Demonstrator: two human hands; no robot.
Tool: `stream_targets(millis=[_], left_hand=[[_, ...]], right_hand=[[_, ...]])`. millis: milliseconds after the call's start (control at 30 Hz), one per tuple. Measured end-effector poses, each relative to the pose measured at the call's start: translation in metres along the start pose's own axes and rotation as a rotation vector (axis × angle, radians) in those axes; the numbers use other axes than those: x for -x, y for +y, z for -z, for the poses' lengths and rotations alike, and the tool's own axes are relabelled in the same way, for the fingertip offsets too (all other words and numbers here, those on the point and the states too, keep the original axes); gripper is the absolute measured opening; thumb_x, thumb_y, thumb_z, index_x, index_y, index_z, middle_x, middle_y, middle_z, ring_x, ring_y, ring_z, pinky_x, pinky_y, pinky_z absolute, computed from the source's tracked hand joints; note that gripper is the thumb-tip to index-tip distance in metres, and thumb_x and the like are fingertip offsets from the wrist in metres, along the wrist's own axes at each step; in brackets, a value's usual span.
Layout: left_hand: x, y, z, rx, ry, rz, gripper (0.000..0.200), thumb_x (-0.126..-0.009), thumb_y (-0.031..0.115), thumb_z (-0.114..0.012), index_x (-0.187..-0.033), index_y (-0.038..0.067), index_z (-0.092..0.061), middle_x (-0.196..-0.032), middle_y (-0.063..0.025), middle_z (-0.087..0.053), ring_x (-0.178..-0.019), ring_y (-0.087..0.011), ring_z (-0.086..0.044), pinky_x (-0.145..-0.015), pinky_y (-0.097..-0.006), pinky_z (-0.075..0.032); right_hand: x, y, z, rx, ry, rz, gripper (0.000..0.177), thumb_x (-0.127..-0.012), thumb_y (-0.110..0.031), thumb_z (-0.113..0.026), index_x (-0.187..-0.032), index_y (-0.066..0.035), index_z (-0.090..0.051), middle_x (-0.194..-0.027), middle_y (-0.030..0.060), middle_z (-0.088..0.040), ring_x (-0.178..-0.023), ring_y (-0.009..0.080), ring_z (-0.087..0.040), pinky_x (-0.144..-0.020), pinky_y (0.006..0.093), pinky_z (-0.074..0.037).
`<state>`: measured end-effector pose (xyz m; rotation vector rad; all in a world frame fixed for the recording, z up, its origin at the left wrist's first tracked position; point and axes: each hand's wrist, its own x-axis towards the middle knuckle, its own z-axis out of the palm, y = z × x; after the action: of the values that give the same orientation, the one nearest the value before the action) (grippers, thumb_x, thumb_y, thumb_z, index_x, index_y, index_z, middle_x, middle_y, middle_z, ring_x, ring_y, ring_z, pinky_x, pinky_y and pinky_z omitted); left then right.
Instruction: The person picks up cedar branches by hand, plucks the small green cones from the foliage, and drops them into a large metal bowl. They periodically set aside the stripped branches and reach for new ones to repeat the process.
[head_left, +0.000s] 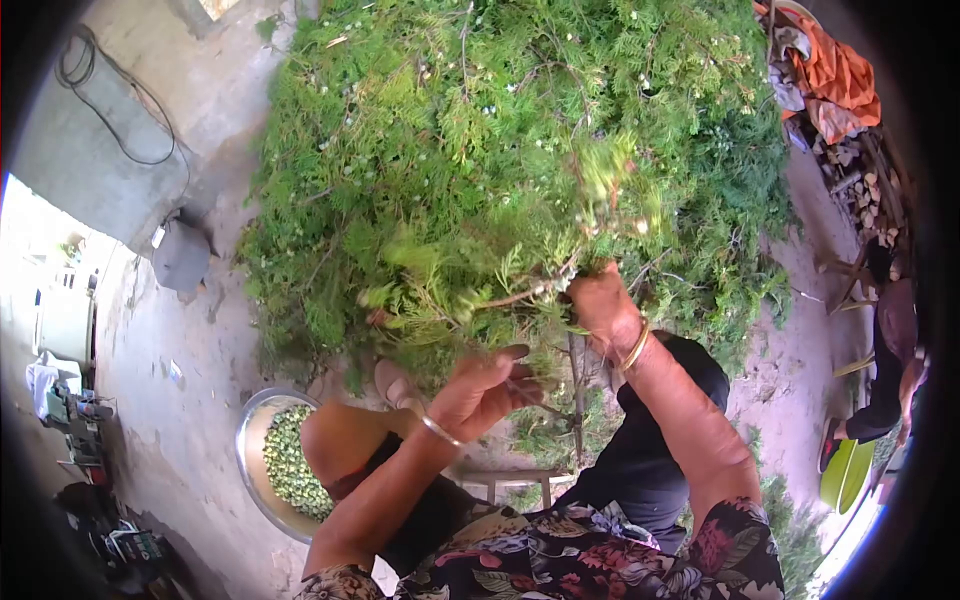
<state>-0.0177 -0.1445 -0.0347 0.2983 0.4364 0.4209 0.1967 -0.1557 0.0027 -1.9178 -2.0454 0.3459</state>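
My right hand (604, 305), with a gold bangle at its wrist, is closed around the woody stem of a leafy evergreen branch (515, 298). The branch stretches left from the fist, and its sprays are partly smeared by motion. Lower and to the left is my left hand (480, 395), wearing a silver bracelet. Its thumb and fingers are apart, with no held object visible, close below the branch's foliage. Behind both hands rises a large heap of green cut branches (480, 150) dotted with small pale cones.
A metal basin (247, 440) of small green cones (290, 465) stands by my left knee. A grey container (181, 255) is at left. Orange cloth (835, 80) lies at upper right above cut wood (870, 190). Another person (890, 350) is at the right edge.
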Motion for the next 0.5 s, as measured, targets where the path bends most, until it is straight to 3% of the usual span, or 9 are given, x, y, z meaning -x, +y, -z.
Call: stream_targets(millis=[100,167,200,233,300,333,367,433,500], left_hand=[[0.015,0.035,-0.007,-0.28,0.184,0.125,0.027,-0.086,0.019,-0.063,-0.094,-0.006,-0.059,-0.093,-0.0195,-0.064,-0.084,-0.0315,-0.065,-0.073,-0.0436,-0.054],[0.025,0.055,-0.018,-0.518,0.255,0.085,0.022,-0.088,0.015,-0.059,-0.09,-0.007,-0.06,-0.08,-0.0175,-0.065,-0.07,-0.028,-0.066,-0.061,-0.0374,-0.055],[0.029,0.069,-0.035,-0.794,0.213,0.073,0.019,-0.088,0.012,-0.057,-0.087,-0.006,-0.06,-0.078,-0.0162,-0.065,-0.067,-0.0256,-0.066,-0.059,-0.0355,-0.055],[0.03,0.08,-0.044,-1.066,0.172,0.064,0.016,-0.089,0.009,-0.055,-0.085,-0.006,-0.059,-0.076,-0.0148,-0.065,-0.065,-0.0231,-0.065,-0.057,-0.0335,-0.054],[0.016,0.085,-0.042,-0.932,0.194,-0.087,0.013,-0.088,0.004,-0.052,-0.09,-0.006,-0.06,-0.079,-0.0146,-0.064,-0.067,-0.0204,-0.065,-0.057,-0.0311,-0.054],[0.004,0.088,-0.045,-0.87,0.248,-0.251,0.013,-0.087,0.002,-0.052,-0.095,-0.006,-0.059,-0.083,-0.0154,-0.064,-0.07,-0.0207,-0.065,-0.058,-0.0303,-0.053],[-0.005,0.092,-0.046,-0.804,0.3,-0.418,0.016,-0.086,0.001,-0.053,-0.1,-0.007,-0.058,-0.086,-0.0162,-0.064,-0.073,-0.0211,-0.065,-0.059,-0.0296,-0.053],[-0.027,0.097,-0.022,-0.745,0.301,-0.428,0.021,-0.085,-0.002,-0.053,-0.106,-0.007,-0.055,-0.091,-0.018,-0.063,-0.076,-0.0221,-0.065,-0.061,-0.0297,-0.053],[-0.04,0.097,-0.012,-0.681,0.295,-0.424,0.028,-0.084,-0.004,-0.054,-0.112,-0.007,-0.053,-0.096,-0.0197,-0.063,-0.079,-0.0232,-0.065,-0.062,-0.0297,-0.053]], right_hand=[[-0.017,0.011,0.02,0.078,0.033,-0.065,0.009,-0.074,-0.017,-0.066,-0.079,-0.011,-0.061,-0.074,0.0073,-0.063,-0.07,0.0226,-0.058,-0.081,0.033,-0.033],[-0.026,0.016,0.024,-0.016,0.011,-0.158,0.011,-0.067,-0.009,-0.058,-0.077,-0.005,-0.06,-0.074,0.0103,-0.064,-0.07,0.0247,-0.06,-0.079,0.0341,-0.039],[-0.031,0.061,-0.026,-0.73,0.296,-0.019,0.005,-0.073,-0.006,-0.057,-0.071,-0.006,-0.052,-0.065,0.0091,-0.057,-0.062,0.0216,-0.055,-0.064,0.033,-0.041],[-0.033,0.073,-0.033,-0.734,0.293,-0.016,0.005,-0.073,-0.006,-0.057,-0.071,-0.006,-0.052,-0.065,0.0091,-0.057,-0.062,0.0216,-0.055,-0.064,0.033,-0.041],[-0.039,0.067,-0.033,-1.138,0.249,-0.09,0.014,-0.08,-0.005,-0.056,-0.071,-0.007,-0.045,-0.06,0.0061,-0.045,-0.056,0.0175,-0.047,-0.051,0.0304,-0.036],[-0.036,0.051,-0.023,-1.321,0.239,-0.275,0.018,-0.086,-0.005,-0.052,-0.072,-0.007,-0.041,-0.062,0.0033,-0.038,-0.053,0.0138,-0.039,-0.043,0.0266,-0.029],[-0.037,0.045,-0.017,-1.316,0.222,-0.275,0.018,-0.086,-0.005,-0.052,-0.072,-0.007,-0.041,-0.062,0.0033,-0.038,-0.053,0.0138,-0.039,-0.043,0.0266,-0.029],[-0.044,0.038,-0.009,-1.749,0.147,-0.729,0.008,-0.072,-0.001,-0.059,-0.072,-0.008,-0.054,-0.058,0.0015,-0.05,-0.052,0.0148,-0.049,-0.064,0.0276,-0.039],[-0.049,0.029,-0.006,-1.734,0.147,-0.74,0.008,-0.076,-0.002,-0.057,-0.074,-0.007,-0.051,-0.06,0.0028,-0.048,-0.052,0.0146,-0.047,-0.056,0.0273,-0.036]])
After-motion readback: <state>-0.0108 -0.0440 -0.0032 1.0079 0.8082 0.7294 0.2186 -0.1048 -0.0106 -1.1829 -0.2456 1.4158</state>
